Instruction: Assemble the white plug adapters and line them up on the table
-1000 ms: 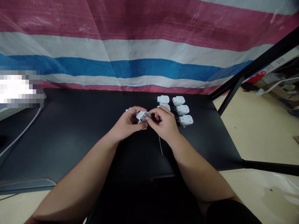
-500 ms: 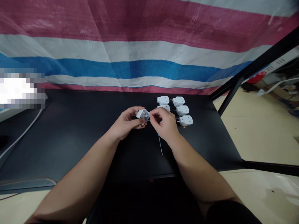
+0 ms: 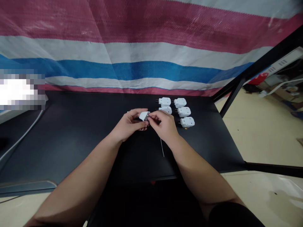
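Note:
Near the middle of the black table, my left hand (image 3: 129, 125) holds a white plug housing (image 3: 143, 116) between thumb and fingers, its open side turned to the right. The fingers of my right hand (image 3: 164, 123) are pinched together at the housing's right edge; whatever they hold is too small to make out. Beside and behind my right hand lie several white plugs with metal pins, such as one (image 3: 187, 122) at the front right. A thin metal rod (image 3: 162, 148) sticks out below my right hand, its other end hidden.
The black table (image 3: 78, 126) backs onto a striped sheet (image 3: 142, 71). A small brass-coloured piece (image 3: 186, 128) lies by the front right plug. At the left are a white cable (image 3: 26, 134) and a blurred bright area. A black frame bar (image 3: 233, 99) rises at the right.
The housing has turned in my left hand, so less of its inside shows. My right hand has moved slightly left, closer over the housing's edge.

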A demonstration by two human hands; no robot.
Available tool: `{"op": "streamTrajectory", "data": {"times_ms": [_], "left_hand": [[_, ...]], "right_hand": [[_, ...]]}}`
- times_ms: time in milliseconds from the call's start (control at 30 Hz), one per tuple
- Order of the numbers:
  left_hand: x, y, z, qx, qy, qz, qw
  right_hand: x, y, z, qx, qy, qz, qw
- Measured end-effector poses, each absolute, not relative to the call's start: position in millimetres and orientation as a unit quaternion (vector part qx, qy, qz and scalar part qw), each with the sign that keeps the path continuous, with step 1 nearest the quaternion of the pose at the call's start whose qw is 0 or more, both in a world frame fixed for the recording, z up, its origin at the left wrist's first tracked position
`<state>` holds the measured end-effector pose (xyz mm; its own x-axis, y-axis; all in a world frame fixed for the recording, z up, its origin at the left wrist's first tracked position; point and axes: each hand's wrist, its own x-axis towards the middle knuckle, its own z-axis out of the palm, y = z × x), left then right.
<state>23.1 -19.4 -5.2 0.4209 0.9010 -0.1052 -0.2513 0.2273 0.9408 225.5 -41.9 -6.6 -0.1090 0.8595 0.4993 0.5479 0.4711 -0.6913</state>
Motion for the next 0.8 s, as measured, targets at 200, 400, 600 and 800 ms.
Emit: {"op": "streamTrajectory", "data": {"times_ms": [200, 400, 600, 800], "left_hand": [[23.1, -18.8, -5.0, 0.499, 0.351, 0.409, 0.678], [20.0, -13.1, -3.2, 0.498, 0.397, 0.471, 0.61], [16.2, -6.1, -4.3, 0.474, 0.414, 0.505, 0.591], [16.4, -5.0, -4.0, 0.468, 0.426, 0.492, 0.598]], "right_hand": [[223.5, -41.6, -5.9, -0.508, -0.703, 0.214, 0.449], [229.7, -43.2, -1.9, -0.512, -0.682, 0.31, 0.42], [229.9, -43.8, -2.9, -0.523, -0.737, 0.3, 0.306], [231.6, -43.7, -0.8, -0.521, -0.738, 0.286, 0.319]]}}
